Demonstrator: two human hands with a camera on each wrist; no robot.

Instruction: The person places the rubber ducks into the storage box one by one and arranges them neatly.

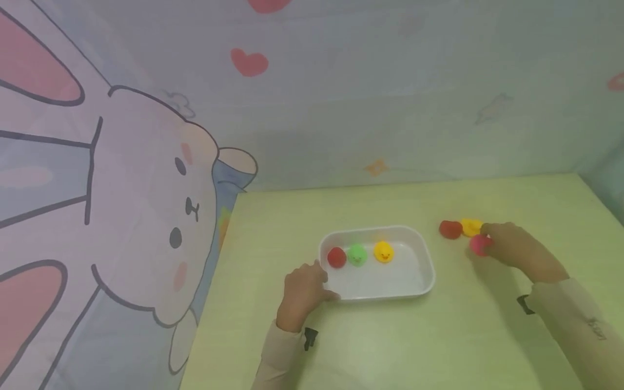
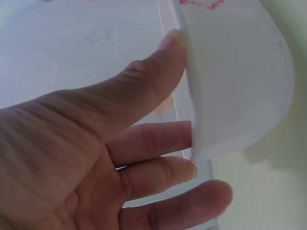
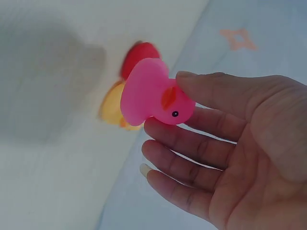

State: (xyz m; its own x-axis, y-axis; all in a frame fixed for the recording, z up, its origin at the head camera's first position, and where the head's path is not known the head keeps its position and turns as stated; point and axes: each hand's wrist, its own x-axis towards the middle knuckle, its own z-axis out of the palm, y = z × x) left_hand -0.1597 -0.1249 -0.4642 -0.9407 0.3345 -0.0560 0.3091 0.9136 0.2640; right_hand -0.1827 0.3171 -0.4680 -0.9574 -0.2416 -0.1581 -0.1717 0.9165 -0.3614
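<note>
The printed backdrop point(image 1: 419, 97) runs out of the head view, its rabbit cut off at the left. The pale surface point(image 1: 439, 336) is cropped along the bottom. On it sits the white tray point(image 1: 380, 297), one end partly covered by the left hand point(image 1: 303, 287), whose thumb and fingers grip that end. The right hand point(image 1: 517, 246) has its grip closed around a pink duck point(image 3: 148, 91), head between thumb and fingers, body sticking out past the fingertips; from above, the hand hides part of it, and whether it touches the surface is unclear. Just beyond, a yellow duck point(image 1: 470, 227) and a red toy point(image 1: 450, 229) lie side by side, partly blocked by the pink duck in the right wrist view.
</note>
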